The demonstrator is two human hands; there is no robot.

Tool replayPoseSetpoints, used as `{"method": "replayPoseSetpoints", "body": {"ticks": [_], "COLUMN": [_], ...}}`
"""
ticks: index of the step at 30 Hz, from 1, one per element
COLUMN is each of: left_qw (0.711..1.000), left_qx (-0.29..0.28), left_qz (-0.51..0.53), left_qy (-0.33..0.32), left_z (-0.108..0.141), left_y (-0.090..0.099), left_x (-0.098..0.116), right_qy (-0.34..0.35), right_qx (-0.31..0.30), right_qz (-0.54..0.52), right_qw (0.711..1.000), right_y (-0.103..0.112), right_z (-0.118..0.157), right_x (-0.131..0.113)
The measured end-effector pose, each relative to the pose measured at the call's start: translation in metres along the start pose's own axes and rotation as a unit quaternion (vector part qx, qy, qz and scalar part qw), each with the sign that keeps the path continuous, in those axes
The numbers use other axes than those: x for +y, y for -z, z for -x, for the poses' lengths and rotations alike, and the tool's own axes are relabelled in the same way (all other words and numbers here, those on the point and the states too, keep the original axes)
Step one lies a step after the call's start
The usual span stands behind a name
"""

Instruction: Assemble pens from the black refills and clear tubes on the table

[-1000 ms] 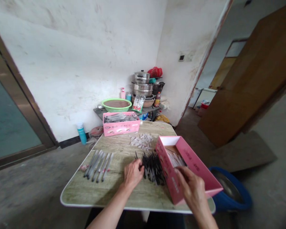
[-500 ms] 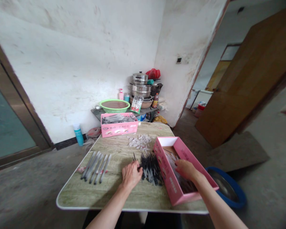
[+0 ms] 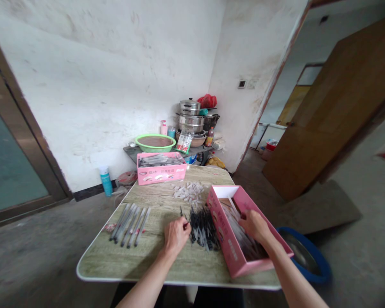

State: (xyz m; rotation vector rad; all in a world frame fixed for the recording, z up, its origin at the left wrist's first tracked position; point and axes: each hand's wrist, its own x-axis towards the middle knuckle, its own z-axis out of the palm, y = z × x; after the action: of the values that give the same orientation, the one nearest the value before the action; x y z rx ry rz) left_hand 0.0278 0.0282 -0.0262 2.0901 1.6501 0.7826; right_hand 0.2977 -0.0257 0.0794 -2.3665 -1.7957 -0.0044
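My left hand (image 3: 177, 234) is closed on something small and dark that I cannot make out, just left of a pile of black-tipped pen parts (image 3: 203, 229). Inside the right pink box (image 3: 226, 241), my right hand (image 3: 254, 224) has its fingers curled among clear pen tubes (image 3: 235, 222); whether it grips one is unclear. Several pens (image 3: 130, 224) lie side by side on the left of the table. Small whitish caps (image 3: 189, 192) are heaped behind the dark pile. Another pink box (image 3: 162, 174) full of pens stands at the back left.
The wood-patterned table (image 3: 115, 267) has a pale rim. Behind it are a green basin (image 3: 155, 149), stacked steel pots (image 3: 191, 122) and a bottle (image 3: 209, 137). A blue-rimmed basin (image 3: 322, 273) is on the floor at right, a spray can (image 3: 105, 182) at left.
My right hand has risen slightly and shifted right within the box, and its fingers are more curled. My left hand has barely moved.
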Motion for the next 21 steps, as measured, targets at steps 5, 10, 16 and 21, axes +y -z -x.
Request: {"method": "replayPoseSetpoints", "body": {"ticks": [5, 10, 16, 21], "left_qw": [0.962, 0.858, 0.805, 0.807], "left_qx": [0.002, -0.158, -0.233, -0.244], "left_qz": [0.271, 0.488, 0.545, 0.537], "left_qy": [-0.025, -0.003, -0.008, -0.025], "left_z": [-0.001, 0.018, 0.043, 0.047], "left_y": [0.005, 0.021, 0.038, 0.040], "left_x": [-0.004, 0.015, 0.032, 0.034], "right_qy": [0.031, -0.001, -0.055, -0.043], "right_qx": [-0.033, -0.039, 0.086, 0.067], "right_qz": [-0.463, -0.712, -0.744, -0.746], "right_qw": [0.885, 0.701, 0.660, 0.662], "right_y": [0.025, 0.020, 0.011, 0.012], "right_z": [0.043, 0.071, 0.054, 0.053], "right_x": [-0.043, -0.094, -0.104, -0.103]}}
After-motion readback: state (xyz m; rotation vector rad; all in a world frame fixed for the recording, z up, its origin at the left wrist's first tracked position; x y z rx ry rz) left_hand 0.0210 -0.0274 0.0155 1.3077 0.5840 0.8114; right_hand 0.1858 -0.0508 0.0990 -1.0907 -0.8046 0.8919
